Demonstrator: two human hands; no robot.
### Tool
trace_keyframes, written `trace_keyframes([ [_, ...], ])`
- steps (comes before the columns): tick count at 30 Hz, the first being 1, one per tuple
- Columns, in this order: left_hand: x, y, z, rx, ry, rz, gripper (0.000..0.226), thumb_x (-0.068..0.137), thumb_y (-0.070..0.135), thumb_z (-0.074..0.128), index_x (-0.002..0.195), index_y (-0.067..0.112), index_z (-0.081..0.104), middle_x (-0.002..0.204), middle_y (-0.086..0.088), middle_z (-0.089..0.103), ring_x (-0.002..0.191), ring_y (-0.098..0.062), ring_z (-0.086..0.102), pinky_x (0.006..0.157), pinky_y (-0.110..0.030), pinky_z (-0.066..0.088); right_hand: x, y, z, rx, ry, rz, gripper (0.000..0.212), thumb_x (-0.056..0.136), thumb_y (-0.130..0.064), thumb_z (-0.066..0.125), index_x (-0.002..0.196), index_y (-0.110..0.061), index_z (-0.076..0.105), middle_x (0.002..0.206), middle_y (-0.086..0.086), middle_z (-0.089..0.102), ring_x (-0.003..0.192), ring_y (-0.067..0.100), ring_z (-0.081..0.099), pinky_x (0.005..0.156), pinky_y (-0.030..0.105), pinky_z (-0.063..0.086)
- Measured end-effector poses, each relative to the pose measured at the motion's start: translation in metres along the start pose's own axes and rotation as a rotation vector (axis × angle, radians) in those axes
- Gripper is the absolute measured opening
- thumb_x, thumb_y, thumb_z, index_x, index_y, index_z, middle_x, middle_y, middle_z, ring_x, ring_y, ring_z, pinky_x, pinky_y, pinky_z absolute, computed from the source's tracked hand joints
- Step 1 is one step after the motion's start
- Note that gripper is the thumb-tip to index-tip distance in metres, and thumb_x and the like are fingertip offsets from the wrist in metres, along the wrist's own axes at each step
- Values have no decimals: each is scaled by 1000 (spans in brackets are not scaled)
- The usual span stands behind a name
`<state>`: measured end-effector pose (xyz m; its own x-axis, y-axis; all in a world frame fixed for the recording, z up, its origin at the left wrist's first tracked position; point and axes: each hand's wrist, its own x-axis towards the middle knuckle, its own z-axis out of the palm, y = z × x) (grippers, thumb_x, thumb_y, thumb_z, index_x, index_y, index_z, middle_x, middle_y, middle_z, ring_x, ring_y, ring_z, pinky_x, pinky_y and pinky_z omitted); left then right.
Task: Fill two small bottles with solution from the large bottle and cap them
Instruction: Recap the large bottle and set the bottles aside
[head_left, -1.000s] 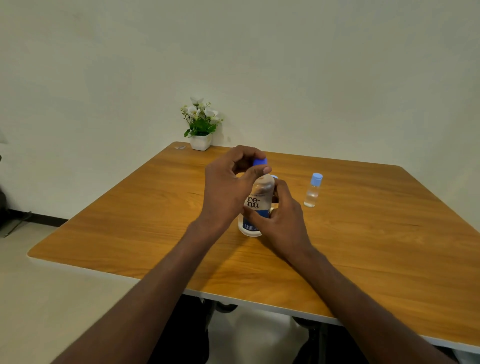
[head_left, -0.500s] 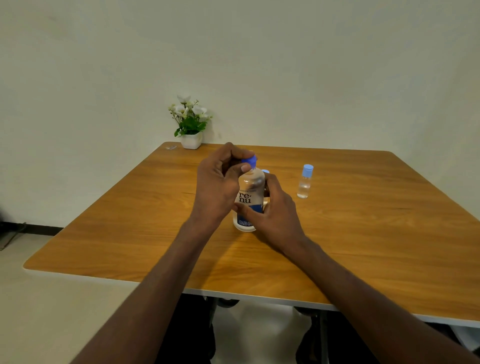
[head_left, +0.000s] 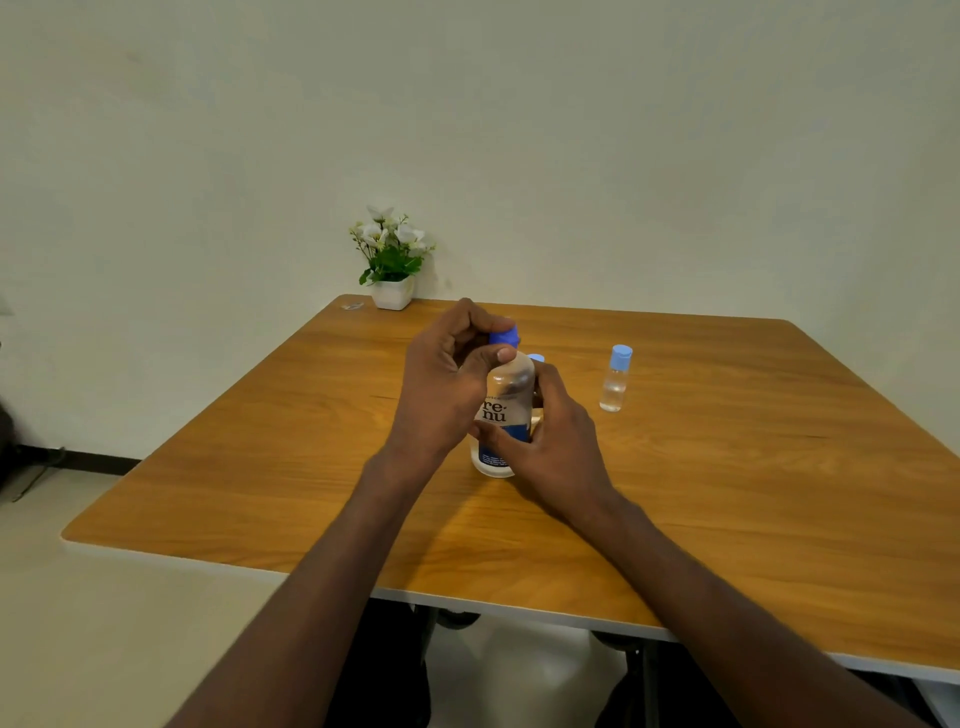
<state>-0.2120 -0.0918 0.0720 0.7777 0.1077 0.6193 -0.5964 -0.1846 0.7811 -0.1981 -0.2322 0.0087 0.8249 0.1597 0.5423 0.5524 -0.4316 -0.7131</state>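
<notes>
Wooden table (head_left: 727, 493) with pale edge, small white pot (head_left: 392, 294) of white flowers (head_left: 390, 236) at far left corner, tiny clear item (head_left: 352, 306) just beside pot, plain wall (head_left: 571, 130) behind, pale floor (head_left: 104, 623)

Wooden table (head_left: 727, 493) against pale wall (head_left: 571, 130), potted flowers (head_left: 392, 260).
</notes>
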Motion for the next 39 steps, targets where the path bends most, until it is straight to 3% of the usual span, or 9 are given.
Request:
trace_keyframes([
  [9,-4,-3,-2,10,-41,23,21,96,5,67,116,8,62,105,-8,75,104,-20,73,91,-34,59,0,1,0,16,15,-18,78,79,-62,81,141,-30,46,129,-13,65,117,7,64,82,35,64],
  [15,-3,1,-10,63,-76,35,28,93,8,73,120,12,66,115,1,72,108,-13,70,92,-27,57,-2,1,0,22,12,-1,79,77,-70,75,140,-32,48,127,-15,64,116,6,63,81,36,64],
  [24,-6,-8,-14,48,-11,23,41,94,16,74,132,19,60,116,0,70,111,-16,70,94,-30,58,-2,1,0,5,5,-2,80,76,-74,73,141,-33,49,126,-17,63,115,5,61,83,34,62],
  [31,-18,-48,-46,325,65,-106,26,102,37,61,126,26,64,111,10,70,107,-3,64,86,-27,52,-4,-5,7,-65,51,27,75,77,-65,80,138,-33,52,119,-15,63,107,8,61,82,30,59],
  [34,-13,-65,-64,423,63,-158,25,102,35,60,124,23,65,112,7,70,105,-3,63,81,-22,48,-2,-14,19,-100,57,56,76,78,-60,82,142,-33,51,120,-18,59,111,7,59,83,20,54],
  [36,-8,-76,-75,508,28,-193,27,102,32,62,126,20,66,116,4,70,106,-7,62,79,-18,45,1,-18,31,-119,71,86,79,78,-59,83,145,-34,48,127,-16,61,116,8,58,88,24,56],
  [39,3,-96,-90,637,-40,-238,30,102,32,62,128,19,65,124,0,68,112,-10,60,87,-23,48,13,-25,50,-123,113,133,79,78,-53,86,144,-31,50,132,-12,64,120,11,59,87,21,52],
])
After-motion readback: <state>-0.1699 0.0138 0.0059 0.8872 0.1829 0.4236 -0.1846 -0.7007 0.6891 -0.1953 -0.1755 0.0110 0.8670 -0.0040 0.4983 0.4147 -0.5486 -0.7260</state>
